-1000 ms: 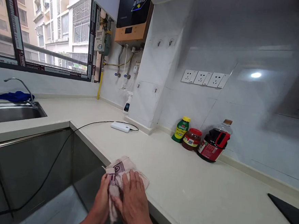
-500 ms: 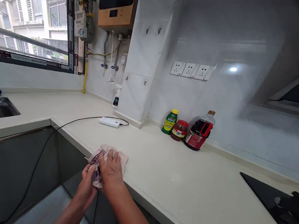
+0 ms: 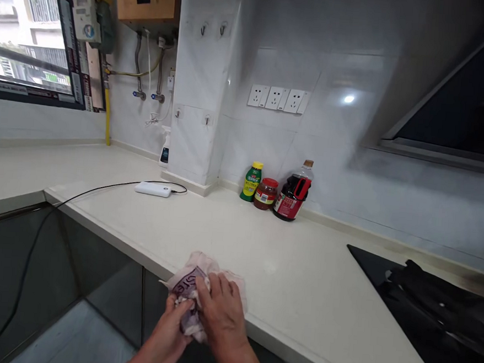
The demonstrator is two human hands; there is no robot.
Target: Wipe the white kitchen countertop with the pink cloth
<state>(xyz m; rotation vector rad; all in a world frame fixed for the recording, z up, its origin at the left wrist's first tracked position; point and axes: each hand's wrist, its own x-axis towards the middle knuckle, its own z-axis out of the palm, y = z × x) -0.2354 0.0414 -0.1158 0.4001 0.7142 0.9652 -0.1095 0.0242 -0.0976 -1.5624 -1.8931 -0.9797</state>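
Note:
A crumpled pale pink cloth [image 3: 203,264] with a purple printed patch lies over the front edge of the countertop [image 3: 300,296]. My left hand [image 3: 176,320] grips the part of it that hangs off the edge, thumb on top. Pressed on the cloth from above is my right hand [image 3: 222,307], fingers bent and close together, bunching some of the fabric. Part of the cloth spreads flat on the counter beyond and right of my fingers. The fingers of my left hand are partly hidden under the fabric.
A white power bank [image 3: 153,189] with a black cable [image 3: 87,193] lies at the left. By the wall stand a green bottle [image 3: 251,182], a red-lidded jar [image 3: 265,194] and a large dark sauce bottle [image 3: 293,193]. A spray bottle [image 3: 165,148] is farther back; a black cooktop [image 3: 424,305] is right.
Both hands and the cloth have shifted right along the counter's front edge. The view has turned right, showing more of the cooktop and less of the sink. My hold on the cloth looks the same.

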